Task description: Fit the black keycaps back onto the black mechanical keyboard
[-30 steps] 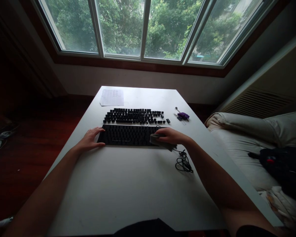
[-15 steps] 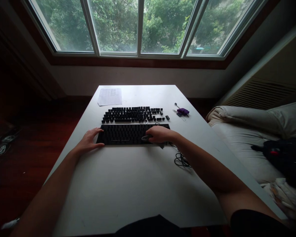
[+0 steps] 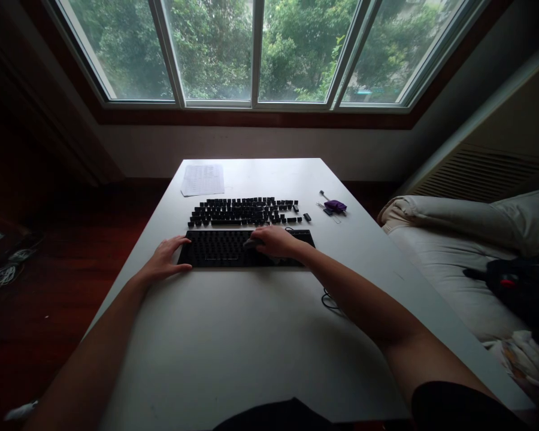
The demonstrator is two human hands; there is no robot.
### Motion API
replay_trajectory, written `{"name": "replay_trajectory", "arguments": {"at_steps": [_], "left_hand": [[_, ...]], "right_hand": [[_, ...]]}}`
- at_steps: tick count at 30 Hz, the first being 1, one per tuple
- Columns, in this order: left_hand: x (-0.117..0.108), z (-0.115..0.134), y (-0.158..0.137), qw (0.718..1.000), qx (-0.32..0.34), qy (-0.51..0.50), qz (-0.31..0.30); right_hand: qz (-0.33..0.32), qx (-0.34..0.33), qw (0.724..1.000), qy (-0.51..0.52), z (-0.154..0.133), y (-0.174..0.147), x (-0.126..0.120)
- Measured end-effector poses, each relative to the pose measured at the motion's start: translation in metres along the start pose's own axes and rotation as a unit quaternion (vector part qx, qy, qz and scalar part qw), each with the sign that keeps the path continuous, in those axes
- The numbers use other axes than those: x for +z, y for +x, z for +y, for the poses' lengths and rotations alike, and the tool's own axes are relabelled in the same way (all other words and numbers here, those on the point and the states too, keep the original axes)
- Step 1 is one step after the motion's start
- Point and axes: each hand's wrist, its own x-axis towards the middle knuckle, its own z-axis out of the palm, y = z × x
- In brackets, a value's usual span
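Note:
A black keyboard (image 3: 215, 248) with its keycaps off lies flat across the white table. My left hand (image 3: 165, 258) grips its left end, fingers at the upper corner and thumb at the lower one. Over the right-of-middle part of the keyboard, my right hand (image 3: 273, 241) is closed on a small grey cloth-like piece (image 3: 252, 243), pressed to the key area; its exact kind is hard to make out. Loose black keycaps (image 3: 233, 211) lie in rows just beyond the keyboard.
A printed sheet (image 3: 203, 179) lies at the table's far left. To the far right are a purple pouch (image 3: 335, 206) and a thin tool with a small head (image 3: 324, 196). A black cable (image 3: 330, 301) coils beside my right forearm. A cushioned seat (image 3: 435, 257) stands right of the table.
My right hand has slid left along the keyboard with the grey cloth-like piece. My left hand keeps its hold on the left end. The view has tilted slightly.

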Motion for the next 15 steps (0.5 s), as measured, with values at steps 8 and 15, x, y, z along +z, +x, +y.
{"name": "replay_trajectory", "arguments": {"at_steps": [8, 15], "left_hand": [[-0.001, -0.001, 0.000, 1.000, -0.008, -0.001, -0.004], [0.001, -0.007, 0.001, 1.000, 0.005, 0.003, 0.008]], "right_hand": [[0.072, 0.006, 0.997, 0.005, -0.011, 0.033, 0.000], [-0.052, -0.073, 0.996, 0.003, -0.048, 0.043, 0.017]]}}
